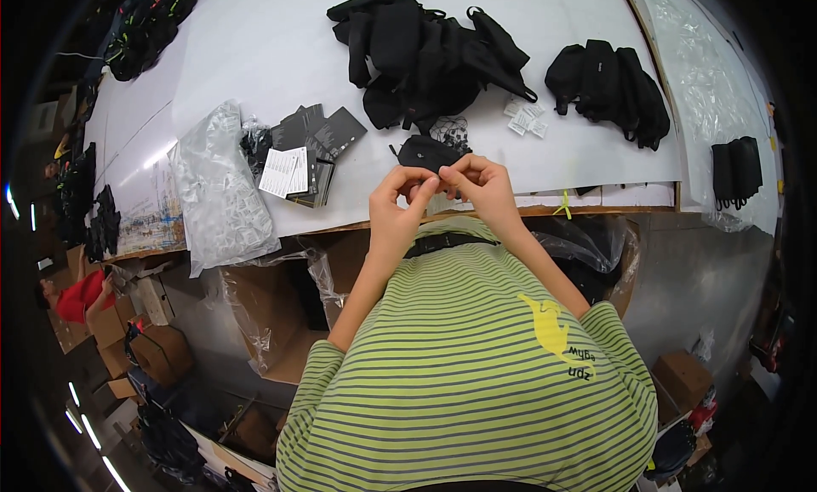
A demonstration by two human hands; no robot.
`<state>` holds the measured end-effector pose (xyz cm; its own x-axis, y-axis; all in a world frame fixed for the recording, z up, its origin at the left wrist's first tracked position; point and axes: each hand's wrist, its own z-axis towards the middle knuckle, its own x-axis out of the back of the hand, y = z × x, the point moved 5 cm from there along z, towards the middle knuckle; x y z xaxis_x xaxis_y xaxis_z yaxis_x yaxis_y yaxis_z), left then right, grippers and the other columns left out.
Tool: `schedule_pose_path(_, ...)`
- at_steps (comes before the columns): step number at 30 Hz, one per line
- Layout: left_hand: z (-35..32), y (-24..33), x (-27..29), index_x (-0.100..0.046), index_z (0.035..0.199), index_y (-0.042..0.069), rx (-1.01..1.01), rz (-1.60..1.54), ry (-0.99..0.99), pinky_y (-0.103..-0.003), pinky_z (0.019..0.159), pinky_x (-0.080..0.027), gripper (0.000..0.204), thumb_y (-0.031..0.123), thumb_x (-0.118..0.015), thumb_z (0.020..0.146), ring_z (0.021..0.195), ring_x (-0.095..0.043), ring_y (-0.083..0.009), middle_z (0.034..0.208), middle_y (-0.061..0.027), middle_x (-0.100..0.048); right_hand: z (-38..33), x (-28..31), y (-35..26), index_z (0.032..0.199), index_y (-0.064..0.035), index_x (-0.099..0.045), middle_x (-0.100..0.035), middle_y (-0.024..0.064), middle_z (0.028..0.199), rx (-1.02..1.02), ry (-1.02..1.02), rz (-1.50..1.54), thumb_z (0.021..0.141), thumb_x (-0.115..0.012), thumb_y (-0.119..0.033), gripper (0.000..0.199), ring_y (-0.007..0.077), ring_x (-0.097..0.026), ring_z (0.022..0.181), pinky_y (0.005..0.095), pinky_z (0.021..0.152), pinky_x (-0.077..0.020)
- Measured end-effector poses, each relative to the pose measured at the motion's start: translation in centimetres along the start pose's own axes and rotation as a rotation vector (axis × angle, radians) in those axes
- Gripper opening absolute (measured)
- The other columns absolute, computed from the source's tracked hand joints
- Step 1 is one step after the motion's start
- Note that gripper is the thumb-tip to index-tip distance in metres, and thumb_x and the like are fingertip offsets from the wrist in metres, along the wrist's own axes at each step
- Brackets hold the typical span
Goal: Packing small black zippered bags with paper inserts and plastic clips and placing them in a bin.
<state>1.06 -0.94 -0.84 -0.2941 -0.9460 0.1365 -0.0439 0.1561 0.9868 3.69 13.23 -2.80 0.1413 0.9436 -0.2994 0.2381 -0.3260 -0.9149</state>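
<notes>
Both hands meet fingertip to fingertip above the near edge of the white surface (pixel 272 49); the left hand (pixel 400 194) and right hand (pixel 481 181) pinch something too small to make out; a small black fabric pouch (pixel 425 151) lies just beyond them, near a stack of black and white paper tags (pixel 298 164).

Left hand (pixel 398 194): raised, fingers curled, tips pinched toward 3 o'clock.
Right hand (pixel 482 181): raised, fingers curled, tips pinched toward 9 o'clock, meeting the left.
Forearms: bare, rising from 6 o'clock, converging.
</notes>
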Motion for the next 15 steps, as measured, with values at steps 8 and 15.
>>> schedule_pose_path(8, -0.20, -0.38, 0.22, -0.063, 0.086, 0.000, 0.035, -0.001, -0.001, -0.018, 0.058, -0.033, 0.010, 0.009, -0.066, 0.083, 0.063, -0.040, -0.0027, 0.069, 0.0051, -0.050, -0.23, 0.10, 0.24, 0.078, -0.0018, -0.062, -0.065, 0.0035, 0.070, -0.005, 0.012, -0.047, 0.085, -0.065, -0.017, 0.017, 0.0036, -0.055, 0.061, 0.0179, 0.056, -0.0427)
schedule_pose_path(15, -0.32, -0.35, 0.20, -0.063, 0.085, -0.001, 0.027, 0.001, -0.015, -0.018, 0.058, -0.033, 0.011, 0.009, -0.066, 0.083, 0.063, -0.041, -0.0025, 0.070, 0.0043, -0.053, -0.83, -0.06, -0.60, 0.075, -0.0032, -0.062, -0.063, 0.0010, 0.064, 0.110, 0.076, -0.220, 0.083, -0.067, -0.017, 0.016, 0.0041, -0.055, 0.059, 0.0186, 0.054, -0.0405)
